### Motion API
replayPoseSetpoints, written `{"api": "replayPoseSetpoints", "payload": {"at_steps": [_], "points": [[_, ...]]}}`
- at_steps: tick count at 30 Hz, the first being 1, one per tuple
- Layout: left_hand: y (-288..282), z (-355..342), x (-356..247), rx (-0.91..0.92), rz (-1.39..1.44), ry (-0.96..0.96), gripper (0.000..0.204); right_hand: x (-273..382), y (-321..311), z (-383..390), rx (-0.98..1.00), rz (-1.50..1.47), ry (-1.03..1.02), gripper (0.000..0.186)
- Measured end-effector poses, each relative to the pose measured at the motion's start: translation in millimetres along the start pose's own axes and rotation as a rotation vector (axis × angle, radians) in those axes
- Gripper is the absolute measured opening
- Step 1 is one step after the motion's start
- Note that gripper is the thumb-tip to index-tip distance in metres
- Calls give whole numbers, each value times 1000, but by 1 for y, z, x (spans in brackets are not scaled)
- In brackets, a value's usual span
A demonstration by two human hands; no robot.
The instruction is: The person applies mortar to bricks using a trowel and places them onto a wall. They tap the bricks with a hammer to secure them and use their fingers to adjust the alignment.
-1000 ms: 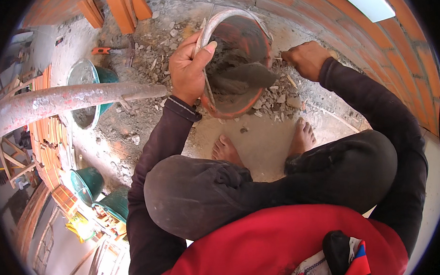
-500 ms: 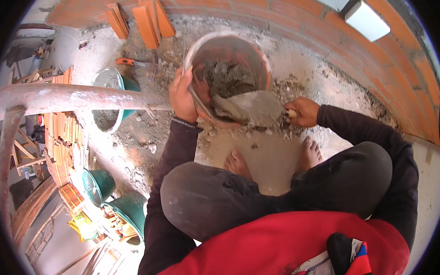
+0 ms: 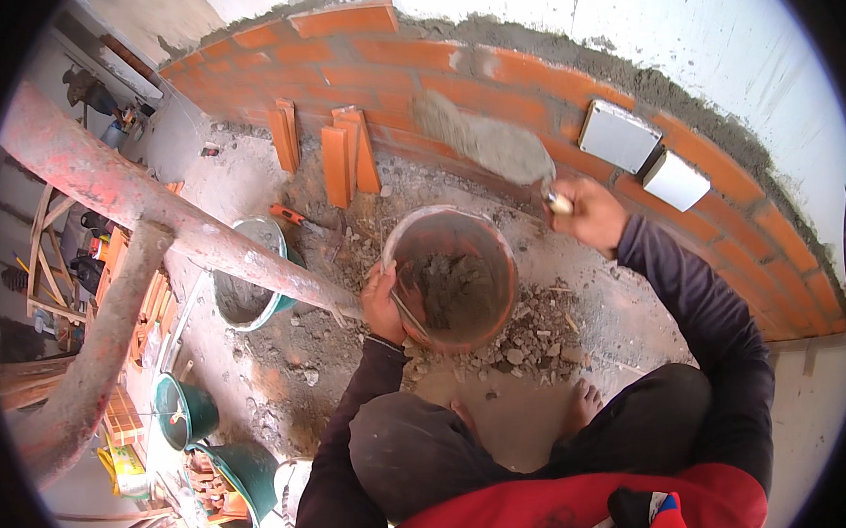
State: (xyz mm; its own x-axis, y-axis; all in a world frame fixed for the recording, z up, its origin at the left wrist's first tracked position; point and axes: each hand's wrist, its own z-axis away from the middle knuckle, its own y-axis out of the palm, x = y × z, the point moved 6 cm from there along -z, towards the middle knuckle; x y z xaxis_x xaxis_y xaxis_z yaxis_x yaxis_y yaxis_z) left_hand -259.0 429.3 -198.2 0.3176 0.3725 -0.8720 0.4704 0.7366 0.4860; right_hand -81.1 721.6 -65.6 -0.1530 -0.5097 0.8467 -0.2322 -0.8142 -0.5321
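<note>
My right hand (image 3: 591, 214) is closed around the handle of a trowel (image 3: 512, 149). Wet grey mortar (image 3: 445, 121) lies along the trowel blade, which is raised in front of the brick wall (image 3: 368, 78); whether it touches the wall I cannot tell. With my left hand (image 3: 383, 305) I grip the left rim of a bucket (image 3: 511, 288) standing on the floor before my feet. More grey mortar (image 3: 452, 283) sits inside that bucket. The fingers of the left hand are partly hidden at the rim.
Orange bricks (image 3: 337, 164) lean against the wall, near a hammer (image 3: 289, 214) with an orange handle. Green buckets (image 3: 248, 479) stand at the left. A rusty pipe frame (image 3: 195, 241) crosses the left side. White boxes (image 3: 619, 136) sit on the wall. Rubble (image 3: 530, 344) lies by my feet.
The trowel has risen from the bucket toward the wall with mortar on its blade. My left hand stays on the rim. The view has tilted up, showing more wall.
</note>
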Motion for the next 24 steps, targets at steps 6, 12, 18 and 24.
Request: {"api": "replayPoseSetpoints", "payload": {"at_steps": [6, 12, 18, 24], "points": [[-2, -1, 3, -12, -26, 24, 31, 41, -25, -65, 32, -145, 215, 10], [-5, -6, 10, -32, -17, 22, 23, 40, -26, -97, 53, -373, 296, 8], [-11, -9, 9, -8, -64, 33, 24, 47, -30, -97, 126, -547, 304, 9], [6, -12, 3, 21, -129, -36, 27, 38, -39, -92, 86, -617, 320, 14]]}}
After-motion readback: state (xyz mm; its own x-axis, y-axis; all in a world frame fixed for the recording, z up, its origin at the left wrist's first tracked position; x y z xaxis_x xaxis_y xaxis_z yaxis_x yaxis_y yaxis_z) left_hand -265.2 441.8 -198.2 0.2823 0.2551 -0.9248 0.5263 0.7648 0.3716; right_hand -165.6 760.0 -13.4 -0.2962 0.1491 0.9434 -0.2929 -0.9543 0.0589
